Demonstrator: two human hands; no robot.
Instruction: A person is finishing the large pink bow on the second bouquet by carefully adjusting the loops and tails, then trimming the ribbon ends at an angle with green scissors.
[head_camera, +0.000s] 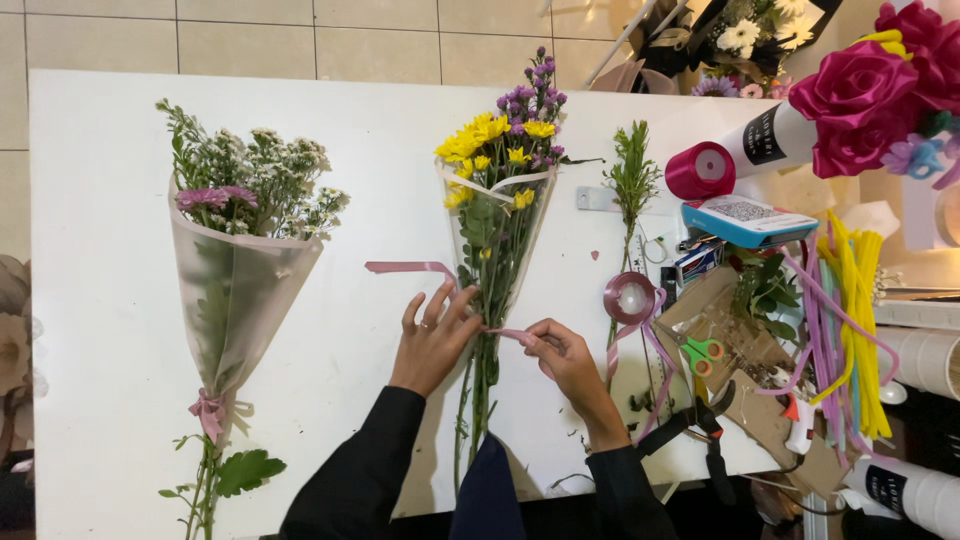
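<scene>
**Ribbon held at the neck of a yellow-and-purple bouquet**

The bouquet (497, 215) of yellow and purple flowers lay lengthwise in the middle of the white bench (100, 300), heads pointing away from the person and stems running back toward them, its upper part sleeved in a clear cone. Both hands met at the narrow point where the cone ended and the bare stems began, seemingly the spot where a tie would grip the bundle best.

The left hand (432, 335) rested on the stems with its fingers spread and slightly curled, appearing to steady the bunch against the bench. The right hand (560, 355) was closed in a pinch on a length of pink ribbon (412, 267), holding it taut just beside the stems; the ribbon's free end curled away to the left across the bench.

The ribbon spool (630, 297) sat near the right hand, its tail trailing down, close enough to feed more length. Green-handled scissors (700, 352) lay just beyond it on brown paper, also within reach.

Well apart on the left lay a second bouquet (240, 250) of white and pink flowers in a frosted wrap, already bound with a pink bow (208, 410) at its neck. A loose green sprig (630, 180) lay to the right of the central bouquet, and yellow and pink pipe cleaners (855, 320) lay at the bench's right edge.
</scene>
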